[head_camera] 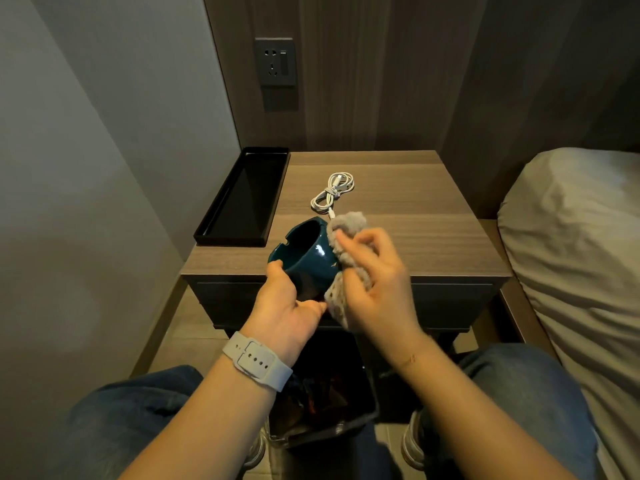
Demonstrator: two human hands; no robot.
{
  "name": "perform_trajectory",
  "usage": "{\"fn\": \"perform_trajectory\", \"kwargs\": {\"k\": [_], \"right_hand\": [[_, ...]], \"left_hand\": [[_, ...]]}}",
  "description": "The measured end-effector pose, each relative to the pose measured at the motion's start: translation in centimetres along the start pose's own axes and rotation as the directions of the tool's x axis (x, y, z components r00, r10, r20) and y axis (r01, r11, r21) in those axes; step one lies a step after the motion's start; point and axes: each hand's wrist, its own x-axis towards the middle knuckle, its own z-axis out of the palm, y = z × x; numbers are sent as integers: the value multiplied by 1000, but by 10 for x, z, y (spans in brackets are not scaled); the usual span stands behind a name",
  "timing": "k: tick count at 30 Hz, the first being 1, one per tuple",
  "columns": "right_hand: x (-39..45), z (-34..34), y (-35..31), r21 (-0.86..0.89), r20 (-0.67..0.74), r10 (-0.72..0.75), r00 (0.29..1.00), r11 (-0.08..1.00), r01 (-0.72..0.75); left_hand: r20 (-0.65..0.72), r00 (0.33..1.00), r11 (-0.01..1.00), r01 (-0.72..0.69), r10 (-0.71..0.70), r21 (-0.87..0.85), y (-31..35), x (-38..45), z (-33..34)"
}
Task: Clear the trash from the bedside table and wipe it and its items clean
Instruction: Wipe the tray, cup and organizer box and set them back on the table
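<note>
Bedside table (398, 216) front edge, left hand (282, 306) grasping ashtray (308, 254), right hand (374, 282) pressing cloth (346, 226) on it

Teal ashtray (306, 258) between hands, cloth (341, 244) against it

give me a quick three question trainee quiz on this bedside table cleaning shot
1. True or false: the ashtray rests on the bedside table.
2. Which hand presses the cloth against the ashtray?
3. What lies nearest the charging cable? A black tray B pillow C wall socket

Key: 1 false, the left hand holds it tilted above the table. 2 the right hand. 3 A.
</note>
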Motion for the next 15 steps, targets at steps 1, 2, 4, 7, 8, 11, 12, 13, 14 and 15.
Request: {"fn": "perform_trajectory", "kwargs": {"k": [1, 2, 4, 7, 8, 11, 12, 13, 14, 15], "right_hand": [[-12, 2, -1, -19, 44, -36, 998, 999, 37], [-23, 1, -2, -30, 96, -81, 992, 996, 84], [-33, -7, -1, -18, 166, -131, 977, 991, 136], [-14, -16, 1, 95, 9, -23, 1000, 995, 23], [-3, -16, 1, 121, -44, 20, 999, 993, -14], [11, -14, 0, 197, -53, 92, 994, 977, -80], [10, -13, 0, 240, -48, 118, 992, 965, -103], [9, -13, 1, 279, -45, 141, 989, 952, -123], [7, -14, 2, 306, -46, 161, 986, 942, -140], [6, -15, 4, 317, -50, 181, 982, 935, -156]], "left_hand": [[-8, 1000, 1000, -17, 17, 7, 2, 1, -2], [-14, 999, 999, -38, 38, -3, 4, 2, -4], [-1, 998, 997, -55, 55, -57, 8, 2, -2], [32, 998, 996, -54, 56, -74, 8, -3, 4], [45, 997, 996, -61, 64, -67, 7, -6, 5], [110, 984, 990, -141, 140, 7, 0, -16, -1], [146, 971, 981, -195, 191, 19, -1, -16, -6], [187, 949, 964, -265, 254, 36, -1, -17, -11], [232, 919, 936, -343, 318, 77, -1, -16, -17], [295, 883, 897, -418, 364, 145, 0, -16, -22]]}}
